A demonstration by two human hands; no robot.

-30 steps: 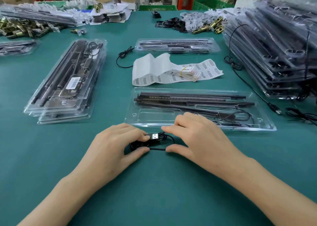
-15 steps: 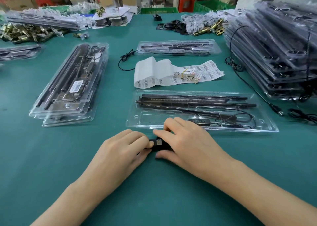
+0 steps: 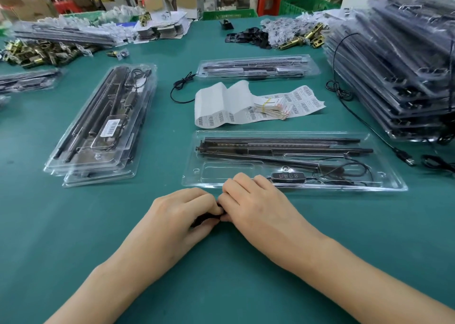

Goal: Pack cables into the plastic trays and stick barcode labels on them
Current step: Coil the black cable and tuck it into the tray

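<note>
A coiled black cable (image 3: pixel 204 219) lies on the green table just in front of an open clear plastic tray (image 3: pixel 389 183). My left hand (image 3: pixel 177 222) and my right hand (image 3: pixel 258 208) meet over the coil and pinch it between fingers and thumbs, hiding most of it. The tray holds long dark rods (image 3: pixel 283 145), a black remote controller (image 3: pixel 288 176) and thin cable (image 3: pixel 354 168). A strip of barcode labels (image 3: pixel 246 107) lies behind the tray.
A stack of closed packed trays (image 3: pixel 103 126) with a barcode label sits at the left. Another tray (image 3: pixel 256 66) lies further back. A tall pile of trays (image 3: pixel 398 72) stands at the right, with a loose USB cable (image 3: pixel 403 157). Brass parts lie at the back.
My hands closed together over the coiled cable, squeezing it into a tighter bundle. The USB plug that showed between them is now hidden.
</note>
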